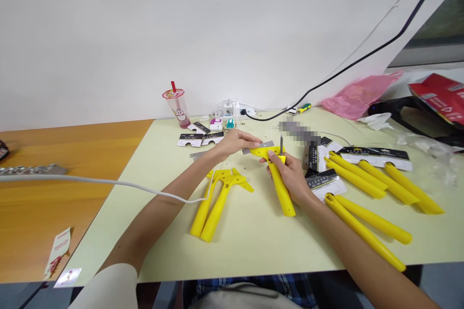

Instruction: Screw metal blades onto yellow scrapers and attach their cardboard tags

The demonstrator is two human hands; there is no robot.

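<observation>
My right hand (292,176) is wrapped round a yellow scraper (280,188), its head pointing away from me. A screwdriver's metal shaft (282,142) stands upright by the same fingers; its handle is mostly hidden in the hand. My left hand (237,142) pinches a thin grey metal blade (268,144), which lies against the scraper's head. Left of this, two yellow scraper handles with wide heads (215,207) rest side by side on the table. Behind my left wrist, loose metal blades (198,154) lie partly hidden.
Several yellow handle covers (369,227) and black-and-white cards (377,157) lie at the right. More cards (190,140), a drink cup (177,108) and a power strip (232,108) stand along the wall. A white cable (145,186) crosses my left forearm. A pink bag (362,94) sits back right.
</observation>
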